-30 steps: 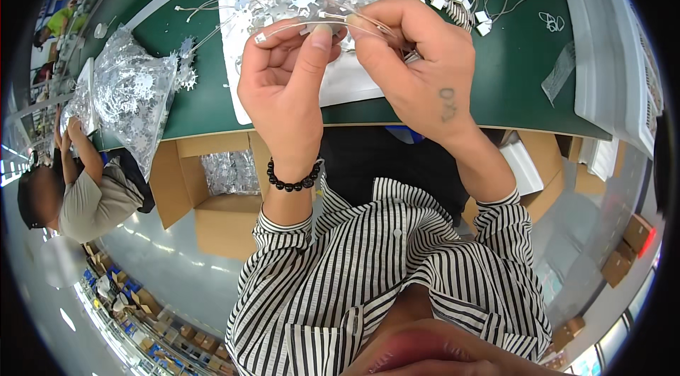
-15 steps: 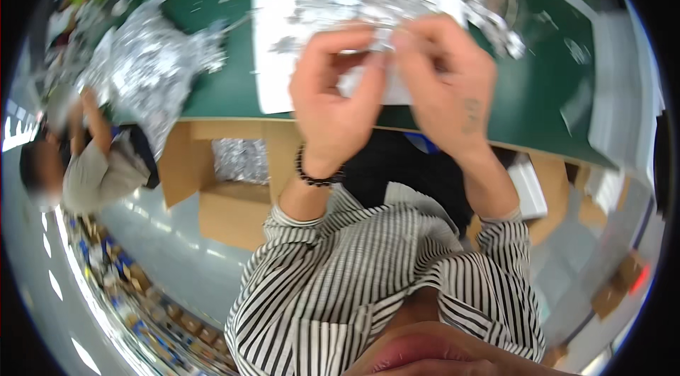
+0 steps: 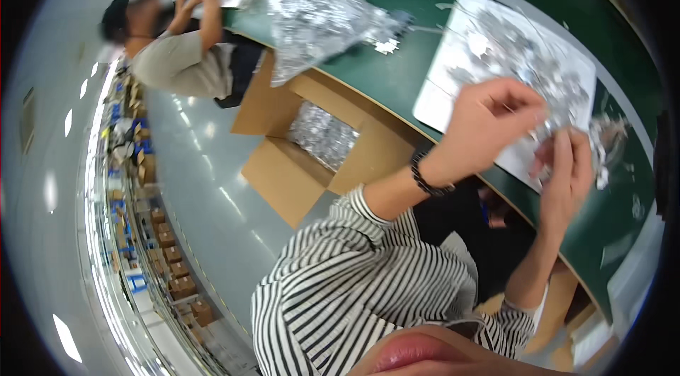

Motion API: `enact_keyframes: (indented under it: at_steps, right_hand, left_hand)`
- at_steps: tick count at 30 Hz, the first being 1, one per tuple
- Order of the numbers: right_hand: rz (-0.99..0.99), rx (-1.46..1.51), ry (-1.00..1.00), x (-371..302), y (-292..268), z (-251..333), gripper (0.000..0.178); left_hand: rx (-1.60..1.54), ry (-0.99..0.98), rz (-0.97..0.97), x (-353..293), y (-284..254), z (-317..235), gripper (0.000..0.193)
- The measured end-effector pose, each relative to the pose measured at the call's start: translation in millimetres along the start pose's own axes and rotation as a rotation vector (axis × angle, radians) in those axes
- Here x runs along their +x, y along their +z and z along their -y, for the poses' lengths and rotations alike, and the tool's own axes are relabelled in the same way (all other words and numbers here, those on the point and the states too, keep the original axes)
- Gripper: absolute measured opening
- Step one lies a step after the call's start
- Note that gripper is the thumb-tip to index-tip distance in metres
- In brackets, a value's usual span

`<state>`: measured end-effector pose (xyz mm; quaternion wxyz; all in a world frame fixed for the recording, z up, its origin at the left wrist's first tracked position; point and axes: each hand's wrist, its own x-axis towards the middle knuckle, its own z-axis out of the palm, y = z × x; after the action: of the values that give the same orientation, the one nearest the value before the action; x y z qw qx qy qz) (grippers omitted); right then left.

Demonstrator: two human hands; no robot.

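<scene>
My left hand (image 3: 485,124), with a dark beaded bracelet (image 3: 427,174) on its wrist, hovers over the near part of a white board (image 3: 435,96). Its thumb and fingertips are pinched together. Close by on the right, my right hand (image 3: 569,174) also has its thumb and fingers closed in a pinch, the two hands slightly apart. Whatever is between the fingertips is too small and blurred to name. Beyond the hands, a loose heap of thin silvery pieces (image 3: 506,40) is spread over the board.
A clear bag of silvery pieces (image 3: 319,15) rests on the green table (image 3: 393,86), left of the board. Below the table edge stands an open cardboard box (image 3: 287,188) containing more silvery material (image 3: 322,137). Silvery scraps (image 3: 605,139) lie right of the board. Another person (image 3: 180,57) works at far left.
The whole view has swung leftward, so the board and hands now appear farther right and tilted. My hands, fingertips together before, now have a small gap between them.
</scene>
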<state>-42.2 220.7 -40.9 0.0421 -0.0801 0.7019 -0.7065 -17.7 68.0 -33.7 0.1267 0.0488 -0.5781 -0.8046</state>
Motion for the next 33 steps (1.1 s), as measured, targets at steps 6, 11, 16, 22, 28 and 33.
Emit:
enact_keyframes:
  at_steps: [6, 11, 16, 22, 28, 33]
  right_hand:
    - [0.206, 0.185, 0.194, 20.4, 2.1, 7.0, 0.020]
    - [0.129, 0.453, 0.085, 31.7, -7.2, -21.9, 0.019]
    - [-0.032, 0.733, 0.149, 29.0, -13.1, -20.2, 0.023]
    - [-0.263, 0.771, -0.059, 46.4, -28.7, -5.2, 0.023]
    - [-0.175, 0.469, 0.150, 32.9, -39.2, 3.0, 0.011]
    - [0.239, -0.082, -0.177, 17.5, -32.8, 27.3, 0.037]
  left_hand:
    - [0.070, 0.083, -0.213, 9.8, 3.7, -1.8, 0.018]
    - [-0.020, 0.100, -0.217, 20.1, 14.6, 7.2, 0.018]
    - [0.008, 0.228, -0.235, 28.4, 2.0, 6.0, 0.019]
    - [0.014, 0.335, -0.338, 43.2, -5.3, -7.6, 0.017]
    - [0.848, 0.371, -0.294, 19.3, 3.8, -16.2, 0.010]
    - [0.449, 0.164, -0.069, 7.1, 38.8, -23.6, 0.013]
